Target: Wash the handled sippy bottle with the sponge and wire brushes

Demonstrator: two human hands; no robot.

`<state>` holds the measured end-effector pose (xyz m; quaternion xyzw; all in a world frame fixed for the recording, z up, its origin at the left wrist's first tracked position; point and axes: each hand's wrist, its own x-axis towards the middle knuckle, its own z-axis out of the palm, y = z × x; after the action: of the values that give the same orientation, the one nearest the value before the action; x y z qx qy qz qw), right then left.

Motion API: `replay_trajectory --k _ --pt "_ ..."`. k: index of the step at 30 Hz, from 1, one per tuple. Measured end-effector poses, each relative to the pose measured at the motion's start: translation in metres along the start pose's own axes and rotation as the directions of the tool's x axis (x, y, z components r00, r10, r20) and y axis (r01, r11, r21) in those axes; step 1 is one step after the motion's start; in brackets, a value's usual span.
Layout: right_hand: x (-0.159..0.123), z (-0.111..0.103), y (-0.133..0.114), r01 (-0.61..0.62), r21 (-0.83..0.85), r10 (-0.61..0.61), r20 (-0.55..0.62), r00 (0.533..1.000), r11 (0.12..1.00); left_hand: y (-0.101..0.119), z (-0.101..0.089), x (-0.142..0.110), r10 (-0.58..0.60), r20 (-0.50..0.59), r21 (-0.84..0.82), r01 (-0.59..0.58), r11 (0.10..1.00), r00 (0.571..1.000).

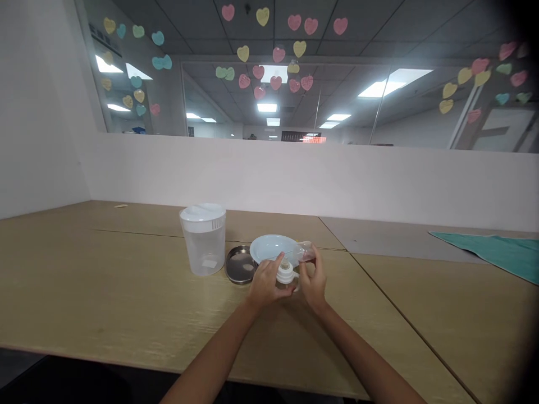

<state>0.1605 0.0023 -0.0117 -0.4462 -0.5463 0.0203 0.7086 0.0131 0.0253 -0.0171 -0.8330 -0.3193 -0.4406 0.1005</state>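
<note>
Tan tabletop (126,303), white-topped bottle (286,274) held within left grip (265,282), clear cap (305,252) pinched high in right grip (315,280)

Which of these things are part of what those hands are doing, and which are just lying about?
In the job:
white-topped bottle, in the left hand
clear cup-like piece, in the right hand
perhaps the pale bowl, metal dish and lidded tub, close by

Apparently just about:
green cloth
heart-shaped notes

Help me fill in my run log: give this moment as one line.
left hand: holds white-topped bottle | right hand: holds clear cover | nearby: bowl, metal dish, lidded bucket
</note>
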Motion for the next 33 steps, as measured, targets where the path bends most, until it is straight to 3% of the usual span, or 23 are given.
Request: replay_trajectory --k 6,22,33 --pt "0.008 0.002 0.01 -0.149 -0.02 0.15 0.042 0.988 0.989 0.001 -0.003 0.001 0.005 0.011 0.002 -0.005 1.0 1.0" --pt "0.012 0.003 0.017 -0.212 0.0 0.211 0.078 0.974 0.977 0.003 -0.006 0.004 -0.06 0.009 -0.057 0.061 0.997 0.998" --pt "0.014 0.005 0.023 -0.352 0.182 0.323 0.17 0.931 0.918 0.003 -0.004 0.002 -0.057 -0.035 -0.053 0.055 0.997 0.998"
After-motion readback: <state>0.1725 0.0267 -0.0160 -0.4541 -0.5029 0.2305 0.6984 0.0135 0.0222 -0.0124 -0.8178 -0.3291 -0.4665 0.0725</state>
